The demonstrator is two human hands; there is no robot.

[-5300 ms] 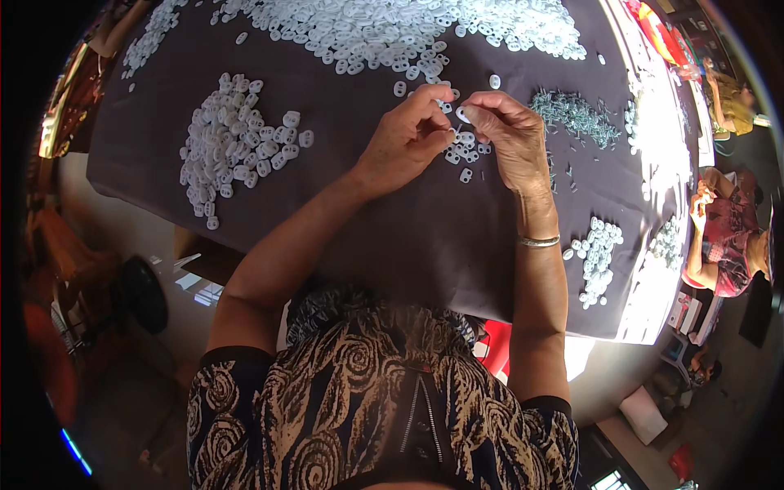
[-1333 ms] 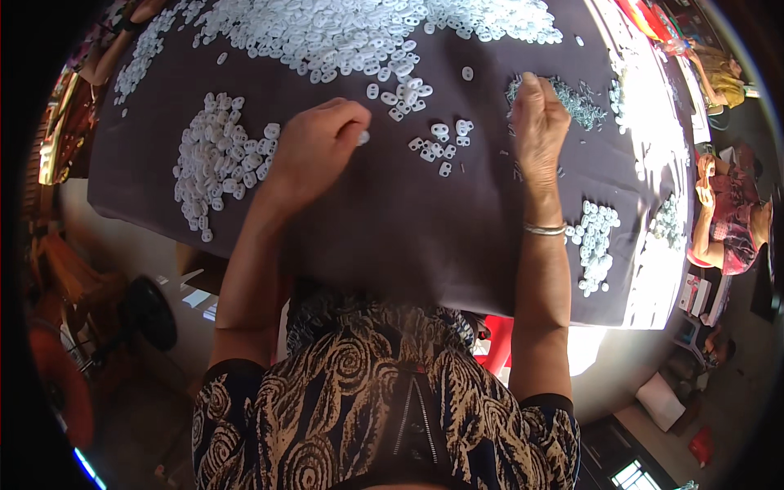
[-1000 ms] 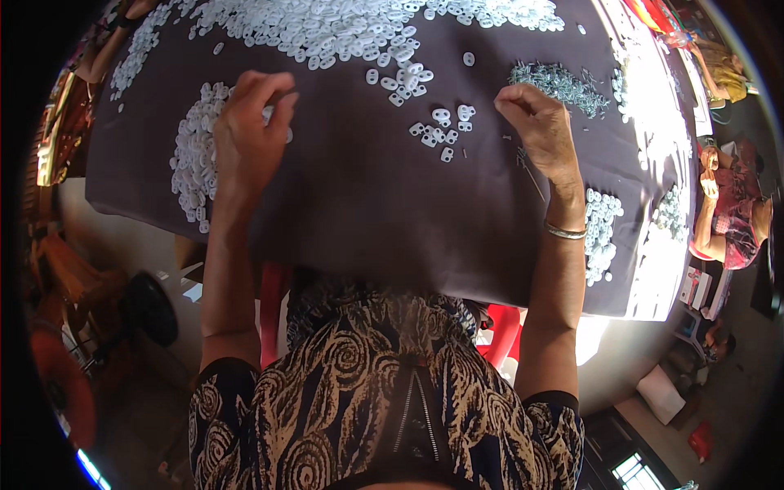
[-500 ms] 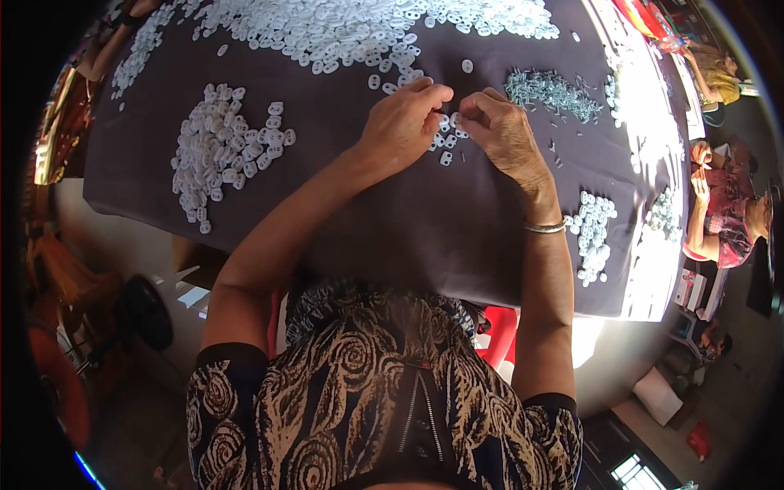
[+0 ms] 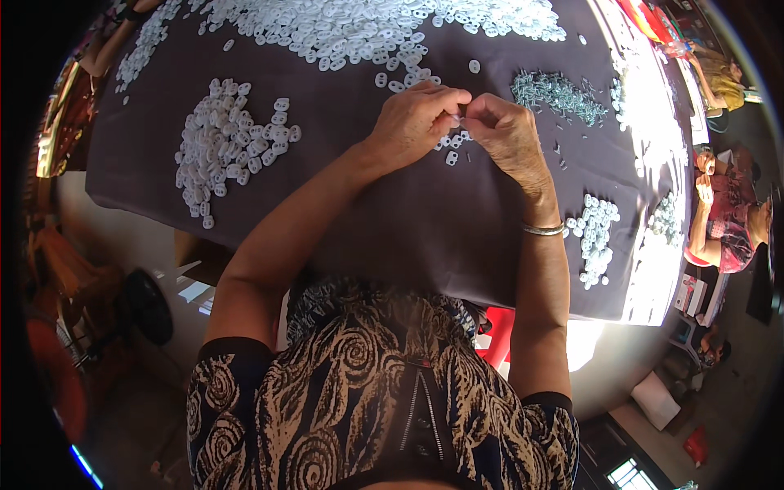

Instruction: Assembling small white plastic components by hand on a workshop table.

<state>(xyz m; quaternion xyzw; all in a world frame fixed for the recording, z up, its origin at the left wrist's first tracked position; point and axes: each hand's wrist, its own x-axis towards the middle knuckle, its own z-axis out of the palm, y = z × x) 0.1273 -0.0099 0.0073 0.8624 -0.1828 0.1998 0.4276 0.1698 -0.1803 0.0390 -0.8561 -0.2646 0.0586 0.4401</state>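
Observation:
Over the dark tablecloth (image 5: pixel 392 212), my left hand (image 5: pixel 416 121) and my right hand (image 5: pixel 502 135) meet fingertip to fingertip. Both are closed in a pinch. A bit of a small white plastic piece (image 5: pixel 456 120) shows at my left fingertips. Whatever my right thumb and forefinger grip is hidden or too small to name. Just below the fingers lies a small cluster of white oval two-holed pieces (image 5: pixel 452 158). To the right of my right hand is a heap of thin metal screws or pins (image 5: pixel 559 94).
A large heap of the white pieces (image 5: pixel 351 33) spreads along the far side. Another pile (image 5: pixel 214 139) lies at left, and a smaller one (image 5: pixel 598 241) at right. Other people (image 5: pixel 727 220) sit beyond the sunlit right edge. A black fan (image 5: pixel 149 306) stands at lower left.
My hands have come together from a small gap, and their fingertips now meet. The whole view has shifted slightly. The piles look the same.

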